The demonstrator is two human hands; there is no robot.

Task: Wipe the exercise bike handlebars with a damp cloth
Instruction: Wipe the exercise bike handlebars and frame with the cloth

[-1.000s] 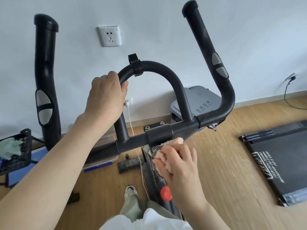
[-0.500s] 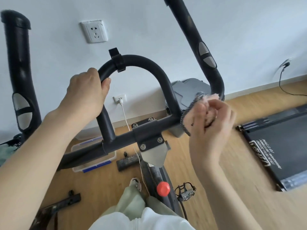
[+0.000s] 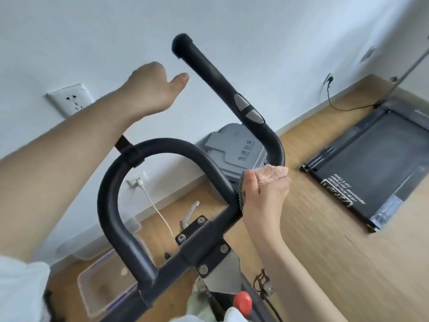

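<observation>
Currently: Wipe Position, Right Side

Fingers of the right hand (image 3: 264, 194) curl around the cloth (image 3: 275, 172), holding it against the handlebars (image 3: 162, 145) at the right bend. The left hand (image 3: 151, 87) hovers beside the upright grip (image 3: 209, 68), thumb extended; finger state indeterminate.

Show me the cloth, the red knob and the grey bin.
cloth (image 3: 272, 174): head view, pink bunched top.
red knob (image 3: 242, 301): head view, middle of its cap.
grey bin (image 3: 232, 145): head view, on its lid.

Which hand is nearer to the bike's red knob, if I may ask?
Right. The right hand grips the cloth on the handlebar above the red knob; the left hand is far higher up.
</observation>
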